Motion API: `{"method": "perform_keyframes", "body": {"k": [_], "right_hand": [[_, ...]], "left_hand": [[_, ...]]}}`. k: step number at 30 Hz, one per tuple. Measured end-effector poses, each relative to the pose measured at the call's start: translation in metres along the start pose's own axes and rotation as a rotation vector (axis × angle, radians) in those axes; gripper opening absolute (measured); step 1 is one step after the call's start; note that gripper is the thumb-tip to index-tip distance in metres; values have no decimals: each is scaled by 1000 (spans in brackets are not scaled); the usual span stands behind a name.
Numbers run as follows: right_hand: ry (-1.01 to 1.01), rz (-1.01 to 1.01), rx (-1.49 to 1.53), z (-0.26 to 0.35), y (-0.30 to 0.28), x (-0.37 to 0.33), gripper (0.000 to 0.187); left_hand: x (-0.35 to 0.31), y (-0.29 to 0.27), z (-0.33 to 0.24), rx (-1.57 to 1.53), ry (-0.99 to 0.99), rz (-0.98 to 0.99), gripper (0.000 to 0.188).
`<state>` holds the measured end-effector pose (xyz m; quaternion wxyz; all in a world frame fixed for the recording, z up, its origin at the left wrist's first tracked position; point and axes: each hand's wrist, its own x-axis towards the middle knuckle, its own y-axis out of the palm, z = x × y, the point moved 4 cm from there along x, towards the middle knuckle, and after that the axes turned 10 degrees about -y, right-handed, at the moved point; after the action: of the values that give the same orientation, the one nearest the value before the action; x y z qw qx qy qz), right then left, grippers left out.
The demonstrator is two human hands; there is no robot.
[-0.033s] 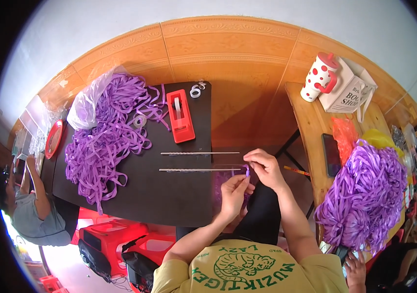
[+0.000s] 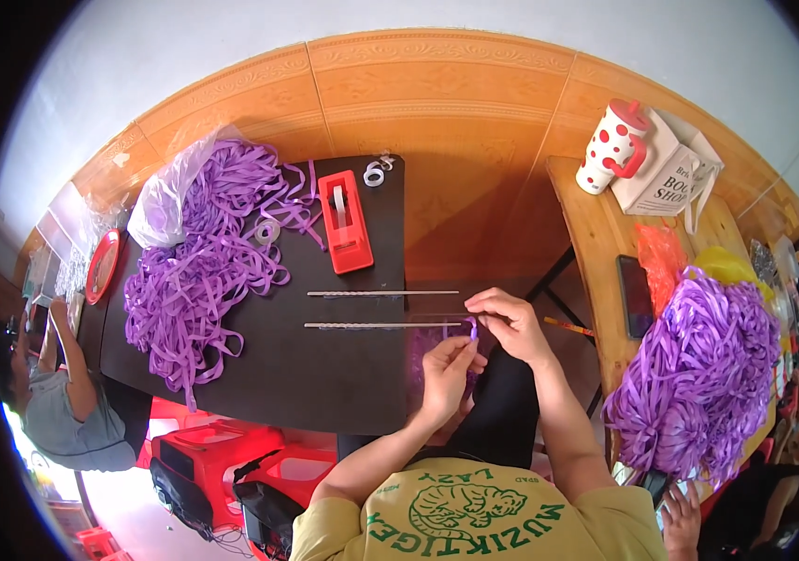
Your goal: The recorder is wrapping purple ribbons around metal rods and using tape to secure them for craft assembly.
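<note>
My left hand (image 2: pixel 449 374) is closed in a pinch on a short end of purple ribbon (image 2: pixel 473 329), just off the table's right edge. Close beside it, my right hand (image 2: pixel 511 327) has its thumb and fingertips brought together; whatever they hold, if anything, is too small to make out. Two thin metal rods (image 2: pixel 381 294) lie roughly parallel on the black table (image 2: pixel 268 374), their right ends jutting past its edge. The nearer rod's tip reaches to the ribbon between my hands.
A heap of purple ribbon (image 2: pixel 203 271) spills from a clear bag on the table's left, beside a red tape dispenser (image 2: pixel 345 222). On the wooden table (image 2: pixel 572 215) at right are a phone (image 2: pixel 635 296), a spotted tumbler (image 2: pixel 611 150) and another ribbon pile (image 2: pixel 698 374). Red stools (image 2: pixel 222 449) stand below.
My right hand has shifted very slightly. Both hands keep nearly the same pose, and the rods and ribbon heaps stay in place.
</note>
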<state>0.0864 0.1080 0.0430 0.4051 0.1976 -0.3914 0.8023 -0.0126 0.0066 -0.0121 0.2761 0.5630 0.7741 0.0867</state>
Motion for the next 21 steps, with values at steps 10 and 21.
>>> {"method": "perform_keyframes", "body": {"k": [10,21], "right_hand": [[80,309,239,12,-7,-15,20],[-51,245,154,49,-17,-13,8]], "left_hand": [[-16,-6,1,8,-77,100,12],[-32,0,-9,-45,-180,187,21]]}}
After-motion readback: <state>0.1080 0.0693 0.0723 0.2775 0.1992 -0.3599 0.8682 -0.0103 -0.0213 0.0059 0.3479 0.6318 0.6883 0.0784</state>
